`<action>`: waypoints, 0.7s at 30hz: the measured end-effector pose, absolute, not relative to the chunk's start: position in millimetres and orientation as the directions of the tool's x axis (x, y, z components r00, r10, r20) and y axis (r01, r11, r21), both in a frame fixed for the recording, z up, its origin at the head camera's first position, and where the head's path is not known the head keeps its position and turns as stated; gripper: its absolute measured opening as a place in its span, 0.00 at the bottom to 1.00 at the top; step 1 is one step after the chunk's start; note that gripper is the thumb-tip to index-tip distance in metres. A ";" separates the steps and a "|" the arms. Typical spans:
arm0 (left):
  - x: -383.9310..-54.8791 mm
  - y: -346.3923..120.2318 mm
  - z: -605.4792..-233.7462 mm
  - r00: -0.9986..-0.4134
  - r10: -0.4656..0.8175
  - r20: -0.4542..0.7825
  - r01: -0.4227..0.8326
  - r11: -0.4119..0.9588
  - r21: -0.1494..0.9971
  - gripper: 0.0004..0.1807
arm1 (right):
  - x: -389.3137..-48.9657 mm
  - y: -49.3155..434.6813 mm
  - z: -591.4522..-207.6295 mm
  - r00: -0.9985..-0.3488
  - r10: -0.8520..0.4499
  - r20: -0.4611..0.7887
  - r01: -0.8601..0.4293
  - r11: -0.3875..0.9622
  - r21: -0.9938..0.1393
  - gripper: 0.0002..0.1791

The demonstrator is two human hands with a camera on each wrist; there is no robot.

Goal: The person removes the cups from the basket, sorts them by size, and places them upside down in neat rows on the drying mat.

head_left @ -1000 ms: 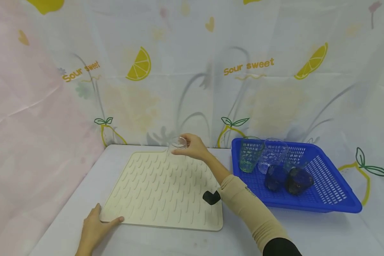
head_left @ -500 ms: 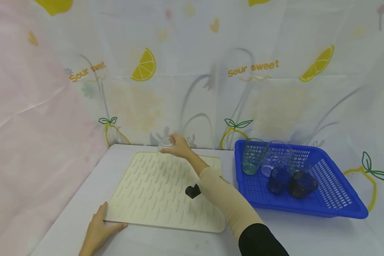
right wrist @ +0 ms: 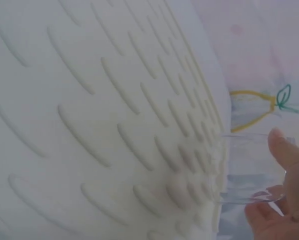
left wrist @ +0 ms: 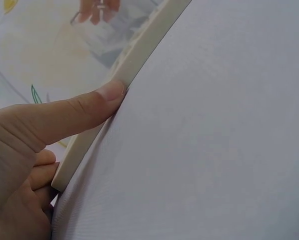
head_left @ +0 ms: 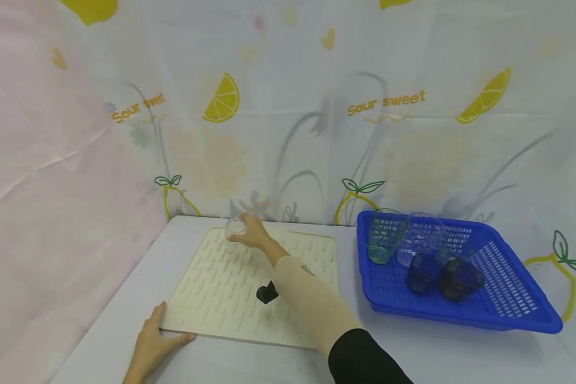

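The right hand (head_left: 253,233) grips a clear glass (head_left: 233,229) by the far edge of the cream mat (head_left: 216,298), near its left corner (contact: cannot tell). Well apart, the left hand (head_left: 150,344) spreads around the mat's near left corner.

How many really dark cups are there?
2. Both are in the blue basket: one dark cup sits on the left, and the other dark cup sits right beside it.
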State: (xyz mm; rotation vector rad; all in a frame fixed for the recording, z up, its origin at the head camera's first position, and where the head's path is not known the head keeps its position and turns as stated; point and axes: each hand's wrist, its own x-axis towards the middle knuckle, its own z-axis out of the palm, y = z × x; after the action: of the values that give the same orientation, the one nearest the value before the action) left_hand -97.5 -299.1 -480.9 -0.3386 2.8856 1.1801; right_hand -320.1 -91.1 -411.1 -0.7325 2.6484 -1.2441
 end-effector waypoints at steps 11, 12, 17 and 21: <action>-95.7 -297.4 -481.4 -0.977 -0.198 -0.075 -0.193 0.684 0.703 0.64 | -319.9 -107.1 -423.3 -0.874 -0.469 0.130 -0.408 0.559 -0.722 0.39; -95.7 -297.3 -481.7 -0.978 -0.198 -0.068 -0.187 0.685 0.704 0.64 | -319.4 -108.0 -423.7 -0.875 -0.466 0.131 -0.406 0.558 -0.724 0.39; -95.4 -297.5 -483.2 -0.979 -0.199 -0.039 -0.167 0.681 0.713 0.63 | -316.2 -110.5 -427.1 -0.883 -0.450 0.135 -0.395 0.555 -0.732 0.37; -94.5 -297.9 -483.4 -0.978 -0.207 -0.036 -0.171 0.682 0.711 0.64 | -313.9 -112.8 -429.1 -0.886 -0.448 0.118 -0.380 0.555 -0.740 0.39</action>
State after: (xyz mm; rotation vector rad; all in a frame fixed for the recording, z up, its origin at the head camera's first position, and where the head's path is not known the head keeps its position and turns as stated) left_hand -94.5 -297.9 -483.4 -0.3289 2.9239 1.2288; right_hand -313.9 -112.8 -429.1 -0.7191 2.6953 -1.2518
